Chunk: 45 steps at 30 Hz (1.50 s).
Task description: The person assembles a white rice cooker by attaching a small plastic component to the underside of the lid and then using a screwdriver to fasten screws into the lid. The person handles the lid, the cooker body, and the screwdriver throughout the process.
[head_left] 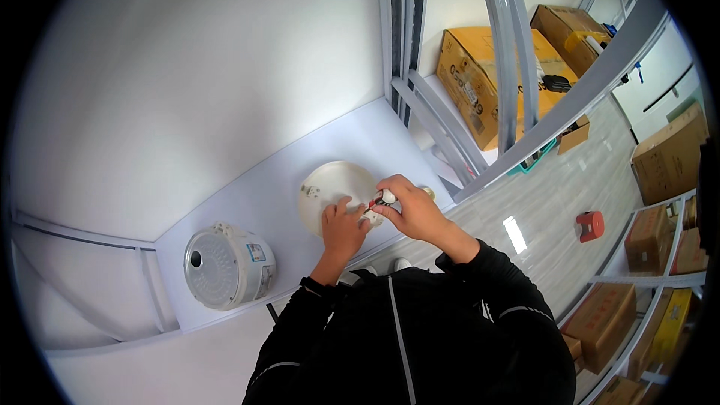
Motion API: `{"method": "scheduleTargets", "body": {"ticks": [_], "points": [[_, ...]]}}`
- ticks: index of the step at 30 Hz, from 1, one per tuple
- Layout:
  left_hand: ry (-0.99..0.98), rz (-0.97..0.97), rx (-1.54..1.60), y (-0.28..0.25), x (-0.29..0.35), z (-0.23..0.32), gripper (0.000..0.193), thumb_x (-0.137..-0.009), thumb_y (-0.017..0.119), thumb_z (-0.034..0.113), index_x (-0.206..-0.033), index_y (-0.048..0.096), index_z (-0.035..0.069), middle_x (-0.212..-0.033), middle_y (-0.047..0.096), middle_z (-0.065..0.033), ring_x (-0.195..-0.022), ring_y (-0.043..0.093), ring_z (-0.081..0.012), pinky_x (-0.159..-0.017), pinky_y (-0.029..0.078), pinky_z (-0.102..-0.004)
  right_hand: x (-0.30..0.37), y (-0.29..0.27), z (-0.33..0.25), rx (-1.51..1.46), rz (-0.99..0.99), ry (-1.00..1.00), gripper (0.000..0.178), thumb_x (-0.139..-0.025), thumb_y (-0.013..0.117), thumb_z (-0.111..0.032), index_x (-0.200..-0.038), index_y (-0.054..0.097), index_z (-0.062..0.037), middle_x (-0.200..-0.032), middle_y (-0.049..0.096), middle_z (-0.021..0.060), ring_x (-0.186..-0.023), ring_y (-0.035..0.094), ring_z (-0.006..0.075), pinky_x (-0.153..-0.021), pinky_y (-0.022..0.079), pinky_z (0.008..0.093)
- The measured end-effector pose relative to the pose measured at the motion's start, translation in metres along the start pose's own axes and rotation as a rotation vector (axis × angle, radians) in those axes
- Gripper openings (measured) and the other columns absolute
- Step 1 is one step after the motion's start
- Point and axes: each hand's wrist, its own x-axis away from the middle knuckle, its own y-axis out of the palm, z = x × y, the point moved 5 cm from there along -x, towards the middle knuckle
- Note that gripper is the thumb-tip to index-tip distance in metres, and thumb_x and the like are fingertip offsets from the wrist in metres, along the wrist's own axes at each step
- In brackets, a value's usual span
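A round, off-white disc-shaped part (316, 211) lies on the pale shelf in front of me, with small dark marks near its left edge. My left hand (344, 234) rests on its near side, fingers apart and pressing on the surface. My right hand (417, 210) is closed around a small tool that looks like a screwdriver (388, 196), with a white rounded end and red and black parts. Its lower end points down toward the disc's right edge, close to my left fingers. My fingers partly hide the tip and the spot it meets.
A white appliance body (217, 266) with a dotted round face stands to the left on the shelf (225, 214). A small round piece (428, 193) lies beyond my right hand. Grey metal posts (517, 67) rise at right, before cardboard boxes (472, 90). A red stool (590, 226) stands on the floor.
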Motion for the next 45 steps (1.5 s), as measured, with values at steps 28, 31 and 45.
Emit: {"method": "scheduleTargets", "body": {"ticks": [28,31,45], "points": [[0.07,0.06,0.041,-0.003,-0.003,0.002,0.028,-0.085,0.08,0.034,-0.108,0.085,0.018,-0.136,0.064,-0.0067,-0.12,0.052,-0.0334,-0.11,0.039,-0.0504,-0.011,0.01,-0.028,0.304,-0.369,-0.252,0.035,-0.087,0.08,-0.019,-0.117,0.063,-0.0131,-0.108,0.069,0.0101,-0.098,0.069,0.0363,-0.08,0.056,0.0466],[0.088,0.081,0.061,-0.003,-0.002,-0.001,0.026,-0.085,0.08,0.036,-0.104,0.085,0.019,-0.135,0.065,-0.0059,-0.121,0.052,-0.0325,-0.11,0.039,-0.051,-0.01,0.009,-0.041,0.237,-0.238,-0.225,0.035,-0.087,0.08,-0.019,-0.116,0.062,-0.0105,-0.106,0.068,0.0105,-0.103,0.067,0.0381,-0.086,0.054,0.0482],[0.132,0.079,0.072,0.001,-0.007,-0.008,0.021,-0.085,0.079,0.032,-0.1,0.085,0.019,-0.137,0.072,-0.0016,-0.132,0.055,-0.0293,-0.124,0.032,-0.0565,-0.008,0.012,-0.037,0.493,-0.242,0.043,0.027,-0.092,0.074,-0.016,-0.115,0.065,-0.0046,-0.101,0.067,0.0171,-0.091,0.07,0.0388,-0.077,0.058,0.0478]]}}
